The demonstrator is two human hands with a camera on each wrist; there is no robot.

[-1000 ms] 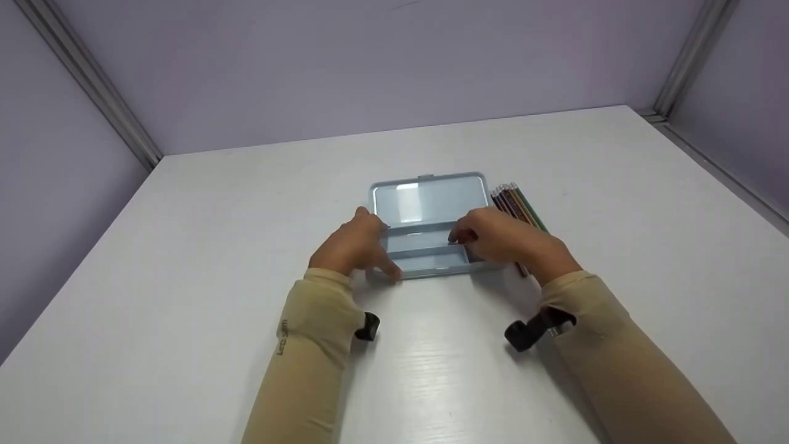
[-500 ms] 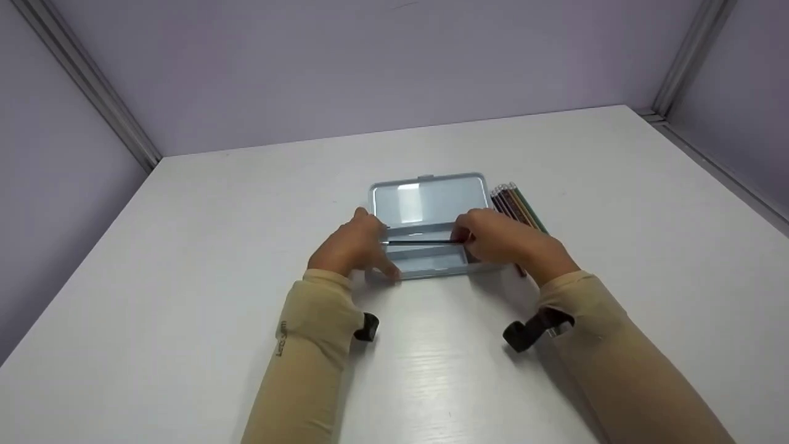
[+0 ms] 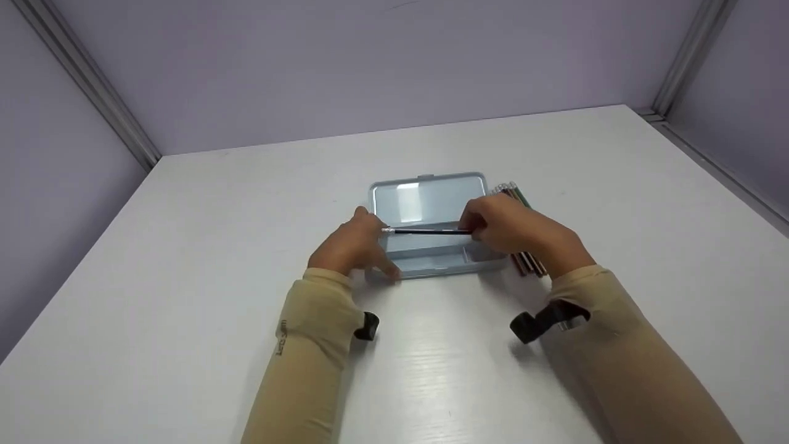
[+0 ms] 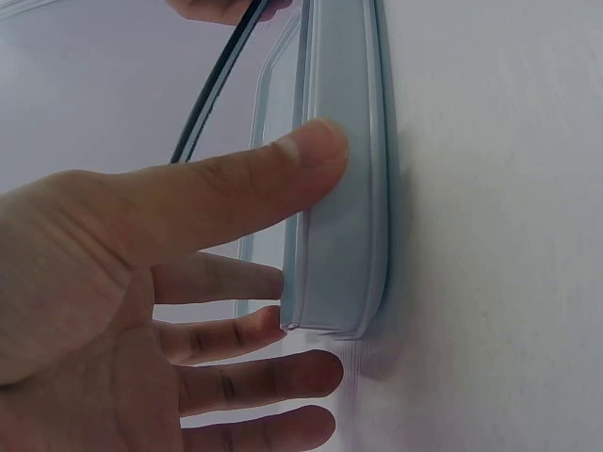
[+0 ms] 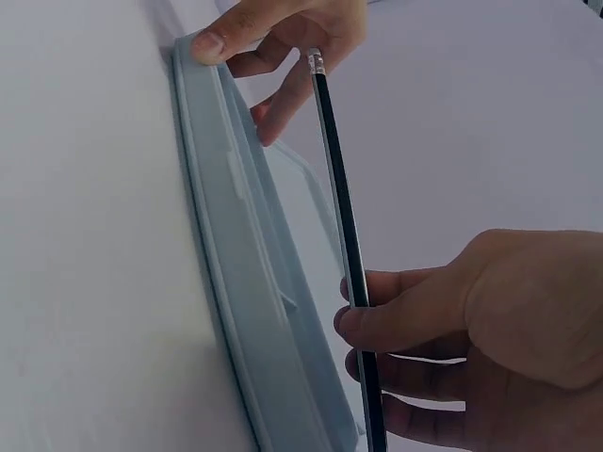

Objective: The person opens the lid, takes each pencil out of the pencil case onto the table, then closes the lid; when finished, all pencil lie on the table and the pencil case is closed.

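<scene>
Currently a black pencil [image 3: 425,231] is pinched by the right hand [image 3: 511,231] between thumb and fingers [image 5: 396,315], held level just above the open pencil case [image 3: 431,246]. The case's left end is braced by the left hand [image 3: 354,246], fingers straight, thumb [image 4: 245,184] pressed on the front wall. Spare pencils [image 3: 524,259] lie behind the right fingers.

I see the open pencil case [image 3: 431,246] mid-table, its lid [image 3: 428,200] lying flat behind the tray. My left hand [image 3: 351,246] blocks the case's left end; my right hand [image 3: 511,231], pinching a black pencil [image 3: 425,231] across the tray, blocks the right. Loose pencils [image 3: 524,203] lie just beside that end. White table [image 3: 216,216] lies open all around.
</scene>
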